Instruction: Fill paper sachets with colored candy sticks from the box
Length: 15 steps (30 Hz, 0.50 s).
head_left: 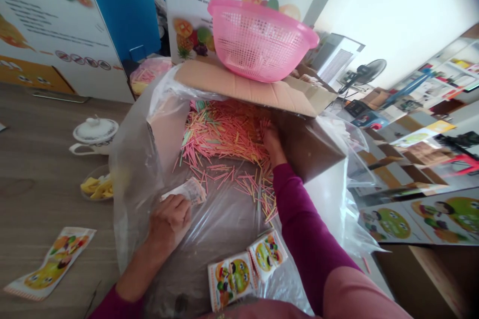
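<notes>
A cardboard box (239,82) lined with a clear plastic bag (130,179) fills the middle of the view, a pink plastic colander (258,40) sitting on its raised flap and a wooden table (45,159) along its left side. Inside the box lies a loose heap of thin pink, yellow and green sticks (224,134). The right hand (273,145), in a magenta sleeve, reaches forward with its fingers sunk among the sticks (buried, so whether they are closed on any cannot be told). Nearer the box's front, the left hand (169,222) lies palm-down on the plastic, its fingertips hidden against a crumpled printed packet (189,190), so its grip is also unclear.
</notes>
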Each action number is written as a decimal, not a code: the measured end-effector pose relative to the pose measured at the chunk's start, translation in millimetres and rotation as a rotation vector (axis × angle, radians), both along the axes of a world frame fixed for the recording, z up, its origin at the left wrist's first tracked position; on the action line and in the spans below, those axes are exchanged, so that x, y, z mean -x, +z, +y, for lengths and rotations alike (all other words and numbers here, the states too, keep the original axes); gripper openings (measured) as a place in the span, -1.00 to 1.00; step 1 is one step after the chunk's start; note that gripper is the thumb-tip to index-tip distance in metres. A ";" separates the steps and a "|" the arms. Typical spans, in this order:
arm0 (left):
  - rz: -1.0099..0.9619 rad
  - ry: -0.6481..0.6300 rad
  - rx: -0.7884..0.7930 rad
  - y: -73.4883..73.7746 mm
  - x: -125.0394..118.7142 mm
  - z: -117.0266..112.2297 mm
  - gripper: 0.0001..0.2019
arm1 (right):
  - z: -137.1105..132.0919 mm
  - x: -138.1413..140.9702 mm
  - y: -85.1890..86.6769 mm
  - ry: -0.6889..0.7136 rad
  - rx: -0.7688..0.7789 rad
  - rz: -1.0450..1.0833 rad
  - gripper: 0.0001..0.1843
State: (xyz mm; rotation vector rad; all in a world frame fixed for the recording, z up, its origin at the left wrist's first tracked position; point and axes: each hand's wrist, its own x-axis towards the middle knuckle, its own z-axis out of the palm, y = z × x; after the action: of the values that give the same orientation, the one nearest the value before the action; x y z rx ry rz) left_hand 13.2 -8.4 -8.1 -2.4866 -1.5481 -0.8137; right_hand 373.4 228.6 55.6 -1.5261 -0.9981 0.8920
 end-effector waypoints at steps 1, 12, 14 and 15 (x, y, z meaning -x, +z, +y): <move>-0.023 0.010 0.012 -0.9 -0.1 1.3 -0.65 | -3.1 0.5 2.6 -0.001 -0.009 0.092 -0.94; 0.095 0.058 0.148 10.5 0.6 9.3 -0.70 | -17.8 3.9 27.9 -0.025 0.008 0.254 -0.66; 0.115 0.065 0.132 7.2 1.8 5.5 -0.68 | -26.7 0.4 26.9 0.016 -0.016 -0.098 -0.74; 0.111 0.063 0.139 5.8 2.8 3.6 -0.68 | -33.8 -1.8 25.2 0.068 -0.034 -0.285 -0.77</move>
State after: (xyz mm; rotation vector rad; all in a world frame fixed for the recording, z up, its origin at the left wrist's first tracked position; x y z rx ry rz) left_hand 10.5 -4.8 -2.3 -2.5143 -1.6878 -0.5664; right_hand 375.2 194.8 80.8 -1.6277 -1.2696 0.7118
